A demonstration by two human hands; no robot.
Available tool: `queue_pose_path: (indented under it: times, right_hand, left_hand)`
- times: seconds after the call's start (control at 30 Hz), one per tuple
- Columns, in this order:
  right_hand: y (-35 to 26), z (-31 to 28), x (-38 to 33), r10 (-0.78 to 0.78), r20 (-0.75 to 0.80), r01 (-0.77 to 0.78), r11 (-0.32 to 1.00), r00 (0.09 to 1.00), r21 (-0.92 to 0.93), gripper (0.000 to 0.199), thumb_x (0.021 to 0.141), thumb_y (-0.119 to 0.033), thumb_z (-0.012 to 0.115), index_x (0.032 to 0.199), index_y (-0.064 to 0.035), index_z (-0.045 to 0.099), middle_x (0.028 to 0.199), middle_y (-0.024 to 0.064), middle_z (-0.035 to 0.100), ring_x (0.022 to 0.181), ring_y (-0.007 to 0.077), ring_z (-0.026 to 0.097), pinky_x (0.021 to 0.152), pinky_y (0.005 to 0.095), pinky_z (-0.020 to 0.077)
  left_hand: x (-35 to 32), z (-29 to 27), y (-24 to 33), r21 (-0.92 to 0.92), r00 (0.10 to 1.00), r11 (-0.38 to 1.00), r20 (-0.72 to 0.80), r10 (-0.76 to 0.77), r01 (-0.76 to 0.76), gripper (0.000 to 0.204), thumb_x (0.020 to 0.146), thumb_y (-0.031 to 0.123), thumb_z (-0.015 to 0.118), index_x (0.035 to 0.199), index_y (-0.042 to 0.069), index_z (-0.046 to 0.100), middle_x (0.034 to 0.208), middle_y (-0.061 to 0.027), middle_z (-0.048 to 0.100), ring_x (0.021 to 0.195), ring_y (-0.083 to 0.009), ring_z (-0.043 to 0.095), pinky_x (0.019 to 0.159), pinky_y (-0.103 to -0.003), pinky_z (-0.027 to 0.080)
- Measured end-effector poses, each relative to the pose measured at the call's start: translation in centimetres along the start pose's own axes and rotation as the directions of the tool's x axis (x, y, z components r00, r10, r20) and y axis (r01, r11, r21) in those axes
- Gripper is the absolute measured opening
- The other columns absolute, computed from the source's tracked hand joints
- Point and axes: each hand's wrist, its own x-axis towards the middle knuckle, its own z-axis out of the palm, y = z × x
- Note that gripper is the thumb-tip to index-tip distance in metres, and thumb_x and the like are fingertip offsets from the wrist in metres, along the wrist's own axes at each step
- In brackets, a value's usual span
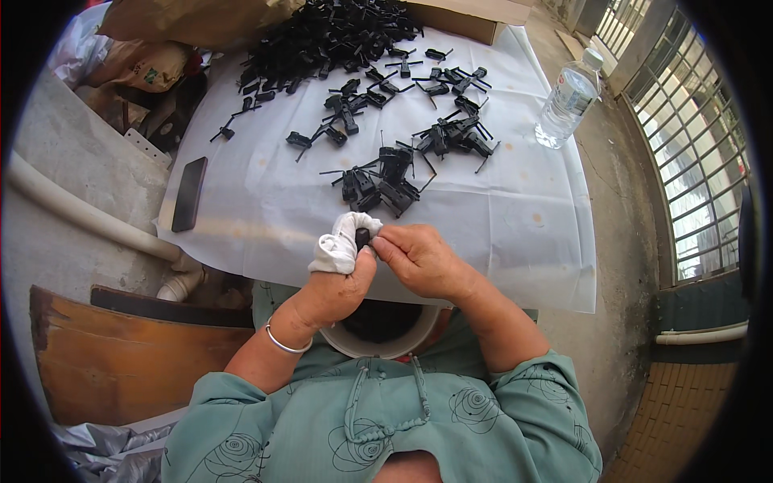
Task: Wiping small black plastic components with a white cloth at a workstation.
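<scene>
My left hand [342,270], its fingers wrapped in white cloth, is closed around a small black plastic part [362,237]. Against the same part, my right hand [415,256] is bare, with thumb and forefinger pinched together at its right side. Most of the part is hidden by my fingers, so its full shape does not show. Just beyond my hands lies a cluster of black plastic parts [386,179] with thin arms sticking out. Below my hands, between my knees, stands a pale round bucket [342,344] with a dark inside.
A white sheet [250,193] covers the table. On it are a large heap of black parts [322,40], a smartphone [189,195] at the left and a clear water bottle [567,101] at the right. A cardboard box [459,18] stands at the back. A pipe [88,211] runs along the left wall.
</scene>
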Motion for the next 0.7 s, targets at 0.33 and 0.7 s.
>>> queue_pose_path:
  times: [0.33, 0.7]
  right_hand:
    - [1.5, -0.7, 0.6, -0.110, -0.114, 0.069, 0.947, 0.987, -0.313, 0.015, 0.085, -0.014, 0.056, 0.078, -0.0009, 0.054, 0.066, 0.0150, 0.054, 0.055, 0.0315, 0.050, 0.052, 0.0365, 0.0412]
    - [1.2, -0.8, 0.4, -0.329, -0.217, 0.229, 0.894, 0.919, -0.386, 0.026, 0.074, -0.002, 0.065, 0.098, -0.0021, 0.056, 0.072, 0.0097, 0.059, 0.056, 0.0239, 0.056, 0.052, 0.0323, 0.0452]
  left_hand:
    - [0.0, -3.1, 2.5, 0.516, 0.949, 0.809, 0.274, 0.156, -0.282, 0.033, 0.080, 0.015, 0.060, 0.108, -0.001, 0.057, 0.103, -0.0197, 0.058, 0.097, -0.0334, 0.054, 0.085, -0.037, 0.044]
    - [1.6, -3.2, -1.7, -0.623, 0.869, 0.626, 0.199, -0.453, 0.469, 0.018, 0.093, 0.013, 0.046, 0.104, 0.004, 0.056, 0.082, -0.0039, 0.059, 0.056, -0.0082, 0.053, 0.052, -0.022, 0.043]
